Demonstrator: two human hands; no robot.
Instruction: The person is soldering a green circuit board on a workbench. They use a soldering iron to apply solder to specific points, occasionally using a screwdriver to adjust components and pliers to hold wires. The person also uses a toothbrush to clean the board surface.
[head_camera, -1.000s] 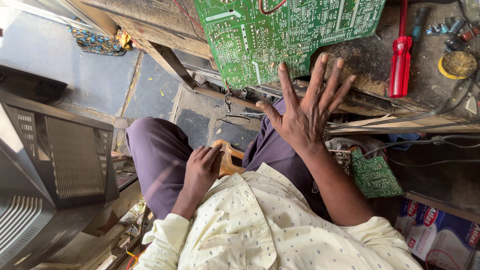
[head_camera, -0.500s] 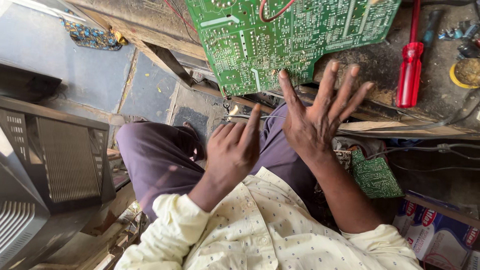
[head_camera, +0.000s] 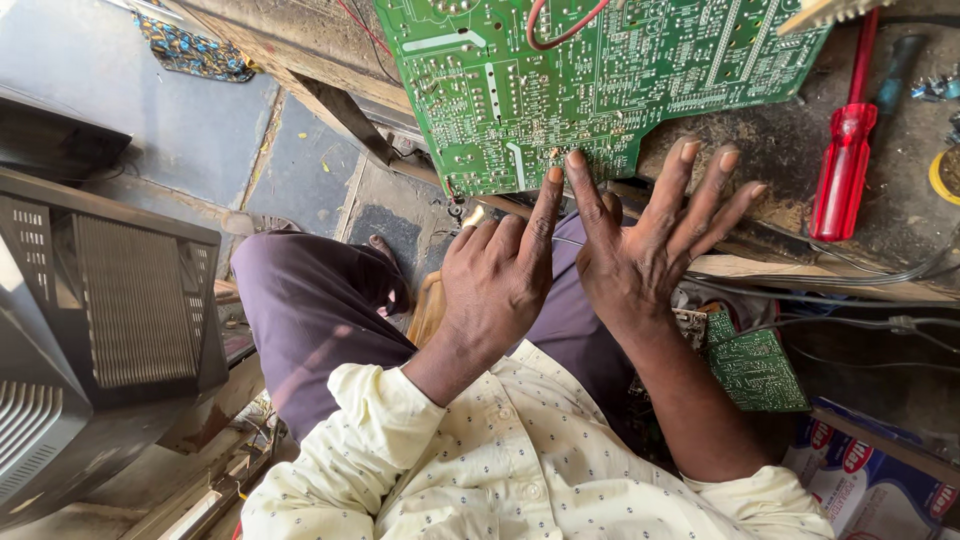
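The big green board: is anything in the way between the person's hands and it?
Nothing visible is. The left hand points its index finger up to the lower edge of the green circuit board. The right hand spreads its fingers just below that edge. The red screwdriver lies off to the side on the workbench.

Daylit workshop with a grey stone-slab floor (head_camera: 190, 120), a grimy wooden bench (head_camera: 900, 215) along the top edge, and a dark television casing (head_camera: 110, 320) at left.

Bright, even daylight; soft shadows beneath the bench edge. Sharp focus on the circuit board (head_camera: 580, 80), slight stretching at the edges.
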